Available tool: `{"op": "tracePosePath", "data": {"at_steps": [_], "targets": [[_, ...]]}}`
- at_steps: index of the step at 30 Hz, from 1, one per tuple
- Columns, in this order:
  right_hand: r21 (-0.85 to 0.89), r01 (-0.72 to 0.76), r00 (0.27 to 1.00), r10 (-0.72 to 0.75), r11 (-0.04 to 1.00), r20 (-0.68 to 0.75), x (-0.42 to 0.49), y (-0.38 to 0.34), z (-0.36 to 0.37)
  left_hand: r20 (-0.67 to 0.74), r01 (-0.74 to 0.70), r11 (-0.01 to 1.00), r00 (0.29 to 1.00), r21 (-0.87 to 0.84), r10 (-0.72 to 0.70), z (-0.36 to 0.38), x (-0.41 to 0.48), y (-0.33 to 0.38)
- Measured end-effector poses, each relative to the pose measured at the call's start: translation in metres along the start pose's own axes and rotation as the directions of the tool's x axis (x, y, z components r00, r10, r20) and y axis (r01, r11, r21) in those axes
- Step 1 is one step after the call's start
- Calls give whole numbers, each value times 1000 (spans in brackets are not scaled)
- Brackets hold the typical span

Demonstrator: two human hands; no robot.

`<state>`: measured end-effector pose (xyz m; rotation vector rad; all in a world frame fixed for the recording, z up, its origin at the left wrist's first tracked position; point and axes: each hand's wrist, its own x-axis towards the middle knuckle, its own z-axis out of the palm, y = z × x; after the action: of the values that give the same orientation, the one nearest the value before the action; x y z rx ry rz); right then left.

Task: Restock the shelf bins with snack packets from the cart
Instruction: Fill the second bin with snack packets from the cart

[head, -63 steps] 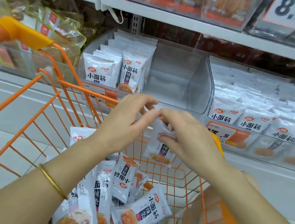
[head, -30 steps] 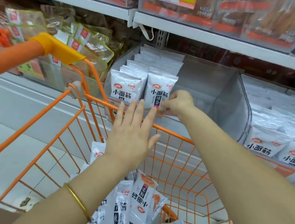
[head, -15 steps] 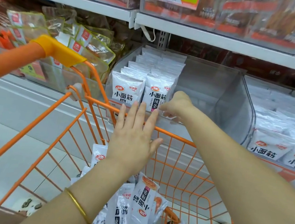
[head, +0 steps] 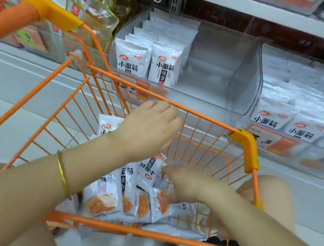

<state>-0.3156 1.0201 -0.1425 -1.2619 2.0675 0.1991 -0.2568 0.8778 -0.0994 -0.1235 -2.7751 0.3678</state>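
Head view: white glossy snack packets [head: 110, 198] — black lettering, red oval logo, orange food picture — lie heaped in the orange wire cart [head: 200, 116]. More stand upright in two rows at the left of the clear plastic shelf bin [head: 244, 76]. The left hand [head: 147, 129] hovers above the heap and the blurred right hand [head: 187, 184] is down at it — whether either hand's fingers grasp anything I cannot tell

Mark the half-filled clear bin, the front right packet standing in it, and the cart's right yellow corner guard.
half-filled clear bin [head: 247, 77]: head view, its bare right side wall.
front right packet [head: 163, 68]: head view, middle of its printed face.
right yellow corner guard [head: 246, 146]: head view, its bend.
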Motion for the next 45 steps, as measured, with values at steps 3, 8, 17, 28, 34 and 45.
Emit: {"op": "tracePosePath", "data": {"at_steps": [3, 8, 17, 28, 34, 45], "targets": [[-156, 37, 997, -25, 987, 79, 8, -4, 26, 96, -51, 997, 994, -65, 58, 13, -18, 6], [-299, 73, 997, -65, 952, 36, 14, -10, 38, 101, -29, 978, 994, -207, 51, 20, -23, -2], [52, 118, 968, -103, 992, -230, -13, 5, -19, 343, 323, 717, 931, -618, -123, 17, -20, -2], [861, 355, 913, 61, 363, -402, -21, 21, -53, 467, 515, 55, 813, -855, -348, -4, -4, -17], [869, 345, 914, 86, 354, -397, -21, 29, -68, 460, 480, -88, 749, -873, -477, -11, 17, -39], [870, 469, 857, 315, -152, -407, -8, 11, -110, 443, 309, -322, 529, -895, -724, -4, 27, -50]]}}
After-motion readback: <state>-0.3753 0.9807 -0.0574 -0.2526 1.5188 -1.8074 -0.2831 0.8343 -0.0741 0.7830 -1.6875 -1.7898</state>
